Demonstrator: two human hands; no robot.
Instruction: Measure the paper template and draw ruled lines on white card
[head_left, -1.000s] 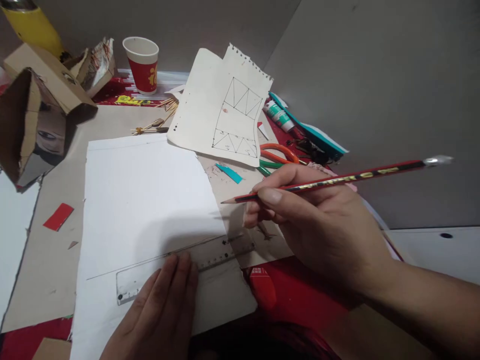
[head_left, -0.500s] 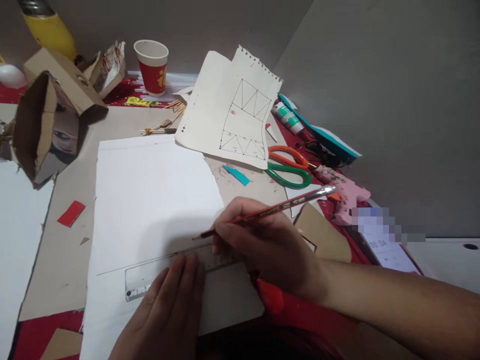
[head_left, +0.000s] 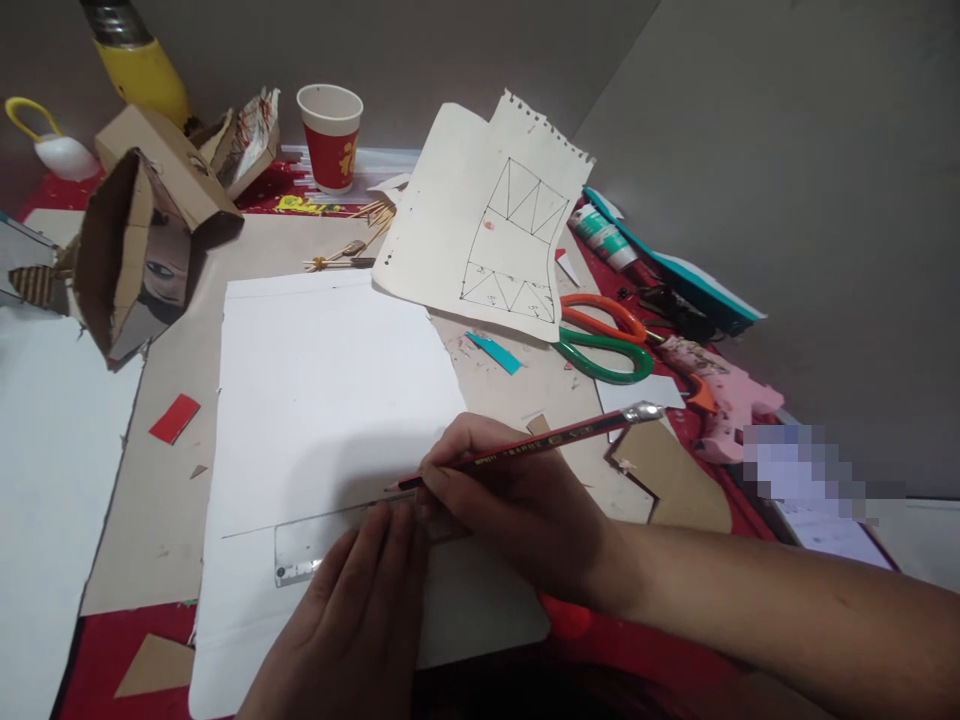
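Note:
A white sheet of paper [head_left: 330, 390] lies on brown cardboard [head_left: 161, 500]. My left hand [head_left: 352, 620] lies flat, fingers stretched out, pressing a clear plastic ruler [head_left: 300, 552] onto the sheet. A thin pencil line runs along the ruler's upper edge. My right hand [head_left: 517, 505] is closed on a red pencil [head_left: 540, 446], whose tip touches the paper at the ruler's edge just above my left fingertips.
A sketch of triangles on torn notebook paper [head_left: 499, 225] lies beyond the sheet. Orange and green scissors [head_left: 604, 340], a pink glue gun [head_left: 720, 395], a glue tube [head_left: 604, 235], a red paper cup [head_left: 330, 135], cardboard shapes [head_left: 135, 245] and a yellow bottle [head_left: 146, 70] surround it.
My right hand has come down and leftward with the pencil, from held in the air to tip on the paper at the ruler's edge. My left hand stays on the ruler.

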